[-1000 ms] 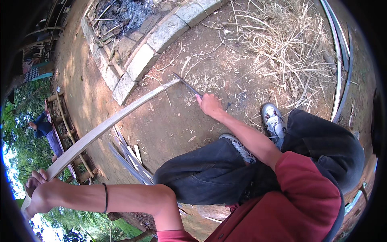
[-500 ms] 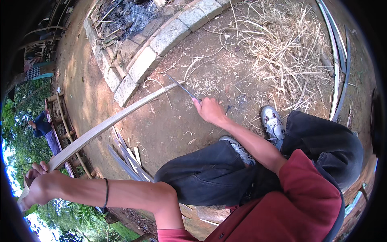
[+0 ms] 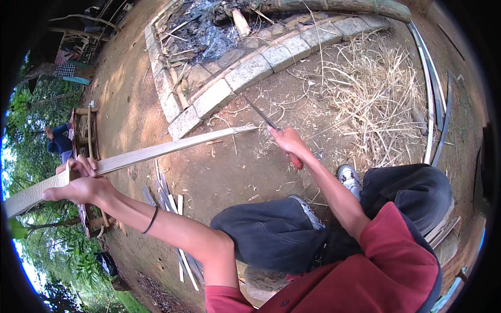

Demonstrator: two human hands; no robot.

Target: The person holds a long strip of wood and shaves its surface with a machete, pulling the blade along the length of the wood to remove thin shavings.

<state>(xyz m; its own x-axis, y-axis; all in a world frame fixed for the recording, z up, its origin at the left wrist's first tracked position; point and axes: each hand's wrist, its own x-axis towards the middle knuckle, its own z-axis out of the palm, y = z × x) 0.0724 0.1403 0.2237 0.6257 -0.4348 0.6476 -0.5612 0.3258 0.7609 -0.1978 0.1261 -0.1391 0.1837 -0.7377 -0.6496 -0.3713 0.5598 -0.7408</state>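
A long pale strip, which looks like split bamboo or wood (image 3: pixel 172 147), stretches from the left edge to the middle of the view and narrows toward its far tip. My left hand (image 3: pixel 81 180) is wrapped around it partway along, and the strip runs on past the hand to the left. In my right hand (image 3: pixel 288 142) is a knife (image 3: pixel 261 113), its thin dark blade pointing up and left and its reddish handle end showing below the fist. The blade lies a little beyond the strip's tip, apparently apart from it.
A stone-block border (image 3: pixel 250 71) surrounds ash and charred wood (image 3: pixel 209 39). Pale shavings (image 3: pixel 378 96) are heaped at the right beside long strips (image 3: pixel 432 88). More cut strips (image 3: pixel 175 206) lie left of my knee. A person (image 3: pixel 61 140) is at the far left by a wooden bench.
The left hand has moved up and right, and the strip now lies flatter, extending behind the hand. The right hand and knife have shifted right and the blade is off the strip.
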